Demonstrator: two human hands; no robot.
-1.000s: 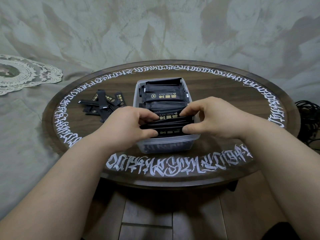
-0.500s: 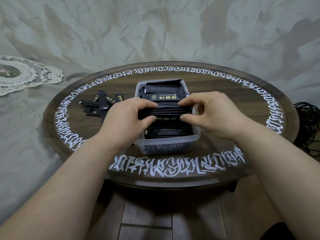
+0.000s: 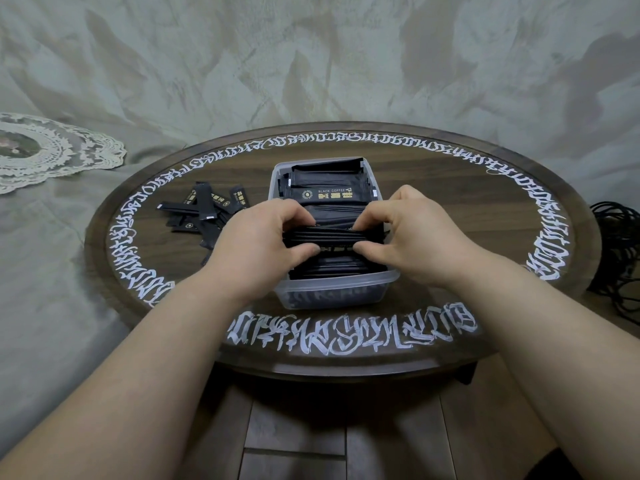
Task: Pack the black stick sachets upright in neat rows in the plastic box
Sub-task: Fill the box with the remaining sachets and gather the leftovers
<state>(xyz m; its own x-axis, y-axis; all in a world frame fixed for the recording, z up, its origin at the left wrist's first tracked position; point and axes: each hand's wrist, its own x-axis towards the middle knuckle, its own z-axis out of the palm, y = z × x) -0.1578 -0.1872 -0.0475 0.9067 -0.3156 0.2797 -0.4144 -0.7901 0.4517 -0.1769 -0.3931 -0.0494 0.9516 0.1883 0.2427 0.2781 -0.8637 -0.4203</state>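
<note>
A clear plastic box (image 3: 332, 295) stands in the middle of the round table, packed with black stick sachets in rows. Over its middle, a bundle of black sachets (image 3: 322, 237) lies crosswise. My left hand (image 3: 256, 244) pinches the bundle's left end between thumb and fingers. My right hand (image 3: 412, 237) pinches its right end the same way. Behind the bundle, a sachet with gold print (image 3: 327, 192) leans at the back of the box. A loose pile of sachets (image 3: 201, 209) lies on the table left of the box, partly hidden by my left hand.
The dark round table (image 3: 450, 202) carries a ring of white lettering. A lace doily (image 3: 45, 150) lies on the grey cloth at far left. Black cables (image 3: 620, 258) sit off the table's right edge. Wooden floor shows below the near rim.
Both hands have moved the bundle of sachets from the near end of the box toward its middle and lifted it slightly. The view has shifted little.
</note>
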